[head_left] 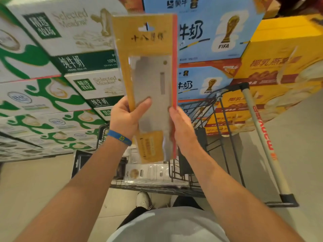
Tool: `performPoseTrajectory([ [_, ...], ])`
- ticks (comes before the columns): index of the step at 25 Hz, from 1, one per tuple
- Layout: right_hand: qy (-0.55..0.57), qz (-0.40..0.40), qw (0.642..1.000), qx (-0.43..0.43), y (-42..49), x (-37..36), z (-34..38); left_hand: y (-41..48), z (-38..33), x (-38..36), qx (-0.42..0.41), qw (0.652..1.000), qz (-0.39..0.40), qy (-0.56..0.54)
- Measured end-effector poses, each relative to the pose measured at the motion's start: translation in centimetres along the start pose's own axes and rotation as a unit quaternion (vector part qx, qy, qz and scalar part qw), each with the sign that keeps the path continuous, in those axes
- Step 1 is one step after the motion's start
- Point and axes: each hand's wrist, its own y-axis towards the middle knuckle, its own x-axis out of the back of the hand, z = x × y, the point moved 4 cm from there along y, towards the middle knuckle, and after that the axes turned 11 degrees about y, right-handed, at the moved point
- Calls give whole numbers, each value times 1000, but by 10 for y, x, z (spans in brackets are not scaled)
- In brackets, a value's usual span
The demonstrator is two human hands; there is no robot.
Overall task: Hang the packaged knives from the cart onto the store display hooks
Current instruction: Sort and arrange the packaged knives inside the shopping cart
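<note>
Cartons of milk [57, 70] fill the background in stacked walls, green-and-white to the left, blue and yellow to the right; no display hooks show anywhere in view, so the hanging place has to be found elsewhere. Below them stands the cart [225, 130], its wire basket directly ahead of the person, with more packaged knives [153, 173] lying flat in it. Above the basket, the packaged knife [148, 70] is held upright, its long axis running near vertical. The hang slot [146, 27] sits at the far top end, well away from the grip and unobstructed. Both hands clamp the lower half: the left hand [125, 117] closes on the left edge with its thumb across the clear front, and the right hand [181, 126] presses the red right edge. Both are about equally near. The coming move likely depends on steering that top slot onto a hook from below.
</note>
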Motion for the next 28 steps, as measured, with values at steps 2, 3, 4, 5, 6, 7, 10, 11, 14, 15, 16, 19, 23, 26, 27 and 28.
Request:
performPoseTrajectory([
  [2, -52, -9, 996, 78, -5, 7, 30, 6, -9, -11, -17, 999, 6, -31],
  [3, -73, -24, 990, 117, -6, 15, 41, 8, -7, -17, -12, 1000, 9, -20],
  [4, -74, -46, 986, 142, -6, 26, 49, 8, 2, -24, 9, 1000, 12, 10],
  [5, -70, -78, 981, 164, -8, 39, 56, 6, 17, -31, 49, 997, 14, 64],
  [6, -76, -123, 972, 186, -11, 53, 61, 2, 38, -38, 106, 983, 20, 146],
  [7, -92, -172, 959, 204, -15, 67, 63, -5, 64, -45, 170, 953, 49, 245],
  [10, -187, -273, 924, 192, -23, 107, 43, -51, 141, -73, 286, 786, 281, 470],
  [11, -216, -281, 921, 160, -24, 116, 28, -66, 157, -78, 278, 743, 331, 511],
  [14, -300, -254, 919, 14, -24, 132, -34, -82, 176, -80, 241, 748, 354, 508],
  [15, -338, -230, 912, -25, -26, 132, -57, -81, 178, -78, 230, 754, 359, 500],
  [16, -369, -199, 906, -56, -28, 130, -80, -80, 178, -77, 218, 754, 369, 497],
  [19, -459, -137, 869, -121, -32, 123, -131, -77, 180, -74, 202, 756, 397, 480],
  [23, -514, -154, 829, -155, -9, 121, -141, -82, 186, -69, 203, 790, 387, 431],
  [26, -508, -152, 830, -176, -10, 123, -143, -84, 191, -66, 213, 811, 388, 383],
  [27, -497, -165, 834, -175, -12, 121, -140, -85, 193, -62, 223, 818, 387, 362],
  [28, -488, -189, 839, -150, -13, 115, -133, -86, 196, -54, 238, 826, 381, 340],
])
